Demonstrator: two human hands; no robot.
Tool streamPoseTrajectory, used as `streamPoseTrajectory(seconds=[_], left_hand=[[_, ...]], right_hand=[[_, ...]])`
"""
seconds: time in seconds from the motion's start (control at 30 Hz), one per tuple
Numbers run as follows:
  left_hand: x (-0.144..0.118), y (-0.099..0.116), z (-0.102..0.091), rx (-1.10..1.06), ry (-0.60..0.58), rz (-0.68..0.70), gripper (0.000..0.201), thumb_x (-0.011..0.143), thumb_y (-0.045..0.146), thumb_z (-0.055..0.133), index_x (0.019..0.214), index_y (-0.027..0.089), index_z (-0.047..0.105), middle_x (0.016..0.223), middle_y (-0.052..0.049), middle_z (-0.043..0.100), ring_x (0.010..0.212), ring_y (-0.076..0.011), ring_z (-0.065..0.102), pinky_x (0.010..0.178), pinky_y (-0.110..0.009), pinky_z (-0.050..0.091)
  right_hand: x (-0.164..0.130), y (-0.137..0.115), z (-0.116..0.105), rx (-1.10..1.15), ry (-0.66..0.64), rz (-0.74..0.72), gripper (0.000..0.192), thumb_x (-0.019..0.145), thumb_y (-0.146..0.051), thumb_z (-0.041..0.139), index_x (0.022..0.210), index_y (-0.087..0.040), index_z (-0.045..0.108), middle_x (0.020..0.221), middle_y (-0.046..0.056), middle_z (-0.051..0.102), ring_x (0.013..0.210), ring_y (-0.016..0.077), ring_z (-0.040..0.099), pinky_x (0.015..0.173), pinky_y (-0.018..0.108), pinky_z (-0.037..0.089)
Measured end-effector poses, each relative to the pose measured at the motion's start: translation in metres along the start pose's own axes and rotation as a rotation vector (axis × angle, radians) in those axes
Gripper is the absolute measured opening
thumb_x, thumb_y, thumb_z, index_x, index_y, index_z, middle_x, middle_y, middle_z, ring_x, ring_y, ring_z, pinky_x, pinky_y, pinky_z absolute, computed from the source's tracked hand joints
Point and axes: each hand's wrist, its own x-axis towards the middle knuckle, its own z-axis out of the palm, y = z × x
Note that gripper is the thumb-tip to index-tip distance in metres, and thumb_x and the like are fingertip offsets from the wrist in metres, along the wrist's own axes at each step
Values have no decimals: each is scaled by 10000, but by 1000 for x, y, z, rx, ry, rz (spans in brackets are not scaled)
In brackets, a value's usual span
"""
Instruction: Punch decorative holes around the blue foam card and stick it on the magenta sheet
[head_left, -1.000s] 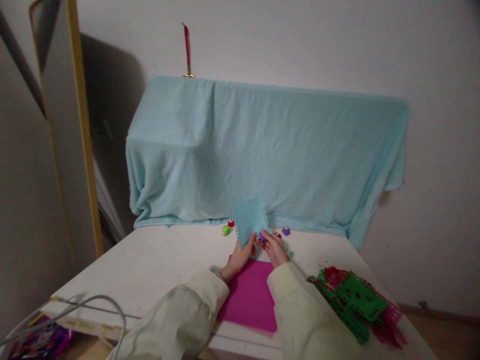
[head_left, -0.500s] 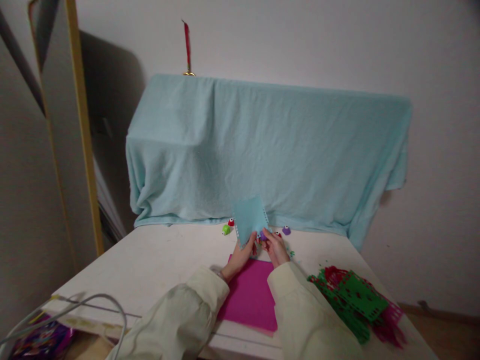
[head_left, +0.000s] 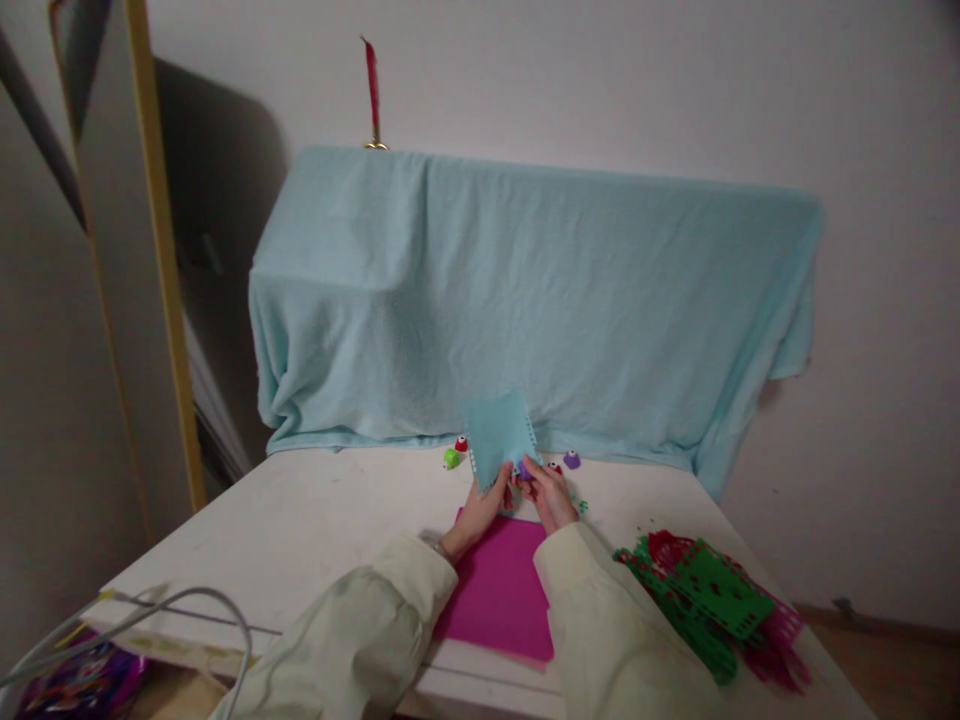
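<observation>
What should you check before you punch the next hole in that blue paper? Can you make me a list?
1. Left hand holds the blue sheet at its lower edge: ok.
2. Right hand holds a small purple punch at the sheet's edge: ok.
3. Sheet sits fully in the punch slot: cannot tell, too small.
4. Pink sheet lies flat under the hands: ok.
5. Spare punches, green and purple, stand apart from the hands: ok.
6. Pile of finished green and red sheets is on the table: ok.
</observation>
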Motion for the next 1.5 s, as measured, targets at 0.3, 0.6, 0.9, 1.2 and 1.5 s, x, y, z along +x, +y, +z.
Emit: streamPoseTrajectory(seconds=[0.3,0.6,0.9,1.2,1.5], left_hand=[[-2,6,1,3,-20,-12,583,857,652,354,552,178,503,499,13,502,520,-124,473,590,-256,403],[0,-2,4,1,18,-23,575,854,648,356,556,178,503,510,16,505,524,-122,482,611,-257,408],[3,-9,3,23,91,-32,546,853,628,377,549,188,485,511,23,492,526,-124,461,627,-263,398],[2,-12,1,12,83,14,533,856,631,386,640,170,545,531,27,508,535,-122,476,611,-251,395],[4,-16,1,21,90,16,528,856,623,395,615,173,529,524,29,497,524,-117,467,596,-248,385]], right_hand=[[-2,2,2,-3,83,-34,276,668,-400,776,670,-159,640,555,-14,575,475,77,413,465,250,235],[-2,3,1,-37,49,-36,277,668,-422,769,687,-174,647,594,-11,598,488,89,427,489,257,294],[-2,1,2,-9,25,-9,318,675,-468,749,778,-182,653,649,5,645,506,101,492,504,250,347],[-1,3,0,-10,71,-2,324,673,-484,744,786,-194,655,684,3,658,508,100,507,514,253,365],[-1,4,1,-6,53,11,317,667,-458,758,806,-194,652,698,9,665,527,105,515,526,250,379]])
